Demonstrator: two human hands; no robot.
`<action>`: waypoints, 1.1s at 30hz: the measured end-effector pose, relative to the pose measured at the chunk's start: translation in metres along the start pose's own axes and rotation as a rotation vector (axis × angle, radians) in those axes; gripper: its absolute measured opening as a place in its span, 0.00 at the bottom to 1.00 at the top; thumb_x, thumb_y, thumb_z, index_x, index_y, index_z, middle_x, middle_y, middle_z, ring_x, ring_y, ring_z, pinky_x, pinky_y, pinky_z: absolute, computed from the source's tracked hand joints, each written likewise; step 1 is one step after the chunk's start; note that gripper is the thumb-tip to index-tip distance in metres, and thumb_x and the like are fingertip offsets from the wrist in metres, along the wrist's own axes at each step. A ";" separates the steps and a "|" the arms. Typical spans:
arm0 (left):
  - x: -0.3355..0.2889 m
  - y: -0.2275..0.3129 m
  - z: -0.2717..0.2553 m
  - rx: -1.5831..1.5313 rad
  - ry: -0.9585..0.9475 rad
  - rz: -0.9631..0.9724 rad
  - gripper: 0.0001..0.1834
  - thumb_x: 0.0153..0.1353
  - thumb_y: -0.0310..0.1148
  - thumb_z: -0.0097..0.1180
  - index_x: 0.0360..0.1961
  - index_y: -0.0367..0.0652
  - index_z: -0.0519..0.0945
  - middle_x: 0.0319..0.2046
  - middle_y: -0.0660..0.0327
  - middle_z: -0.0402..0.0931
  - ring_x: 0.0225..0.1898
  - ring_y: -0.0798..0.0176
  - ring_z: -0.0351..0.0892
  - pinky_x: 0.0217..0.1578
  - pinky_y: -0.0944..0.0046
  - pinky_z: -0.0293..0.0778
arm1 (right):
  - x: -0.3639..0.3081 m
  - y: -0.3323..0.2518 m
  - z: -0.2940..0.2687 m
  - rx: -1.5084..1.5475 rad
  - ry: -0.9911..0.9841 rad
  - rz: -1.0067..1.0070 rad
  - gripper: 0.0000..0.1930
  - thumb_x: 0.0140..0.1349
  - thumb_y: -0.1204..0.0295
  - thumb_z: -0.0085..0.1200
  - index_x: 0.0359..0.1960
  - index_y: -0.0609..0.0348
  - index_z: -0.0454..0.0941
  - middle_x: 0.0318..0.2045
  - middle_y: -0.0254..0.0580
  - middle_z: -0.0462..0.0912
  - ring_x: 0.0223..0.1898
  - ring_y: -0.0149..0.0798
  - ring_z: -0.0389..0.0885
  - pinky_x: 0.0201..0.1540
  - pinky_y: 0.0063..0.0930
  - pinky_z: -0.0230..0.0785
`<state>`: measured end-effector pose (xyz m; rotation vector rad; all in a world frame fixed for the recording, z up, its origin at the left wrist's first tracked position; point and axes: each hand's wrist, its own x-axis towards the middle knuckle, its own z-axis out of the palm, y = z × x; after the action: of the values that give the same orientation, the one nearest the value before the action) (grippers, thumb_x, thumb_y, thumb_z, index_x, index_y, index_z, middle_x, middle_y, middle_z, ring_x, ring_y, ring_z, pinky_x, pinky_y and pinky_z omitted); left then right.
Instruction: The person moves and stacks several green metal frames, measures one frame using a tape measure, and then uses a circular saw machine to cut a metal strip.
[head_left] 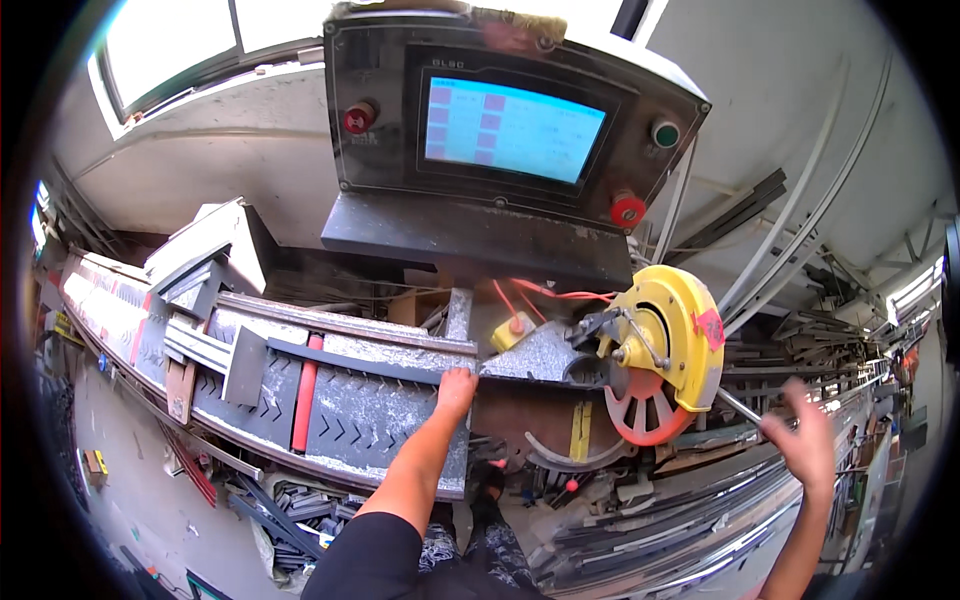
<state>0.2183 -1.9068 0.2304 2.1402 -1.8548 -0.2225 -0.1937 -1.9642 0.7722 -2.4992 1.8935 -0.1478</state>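
Observation:
My left hand (458, 390) is closed over a long dark profile bar (350, 362), at the right end of the roller bed. The bar runs along the back rail, from a flat stop plate (245, 368) on the left toward the saw on the right. To the right stands a cut-off saw with a yellow guard (684, 325) and an orange-red slotted lower cover (648, 408). Its handle (738, 406) sticks out to the right. My right hand (803, 435), slightly blurred, is at the handle's end with fingers apart, not wrapped round it.
Above the bed hangs a control box with a lit screen (515, 128), a red knob (360, 118), another red knob (627, 210) and a green button (665, 133). Metal offcuts (300, 515) lie below the bed. Long metal profiles (660, 530) are stacked at the lower right.

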 end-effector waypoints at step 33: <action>-0.003 -0.030 -0.001 -0.056 -0.012 0.097 0.16 0.38 0.27 0.68 0.31 0.37 0.79 0.35 0.49 0.76 0.40 0.42 0.74 0.43 0.47 0.71 | -0.229 0.023 0.305 0.390 -0.200 0.595 0.15 0.58 0.58 0.60 0.31 0.58 0.77 0.26 0.50 0.81 0.31 0.56 0.81 0.35 0.51 0.72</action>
<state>0.2463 -1.9004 0.2213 2.0103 -1.9303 -0.2628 -0.2535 -1.7671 0.4504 -1.5763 2.1642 -0.2218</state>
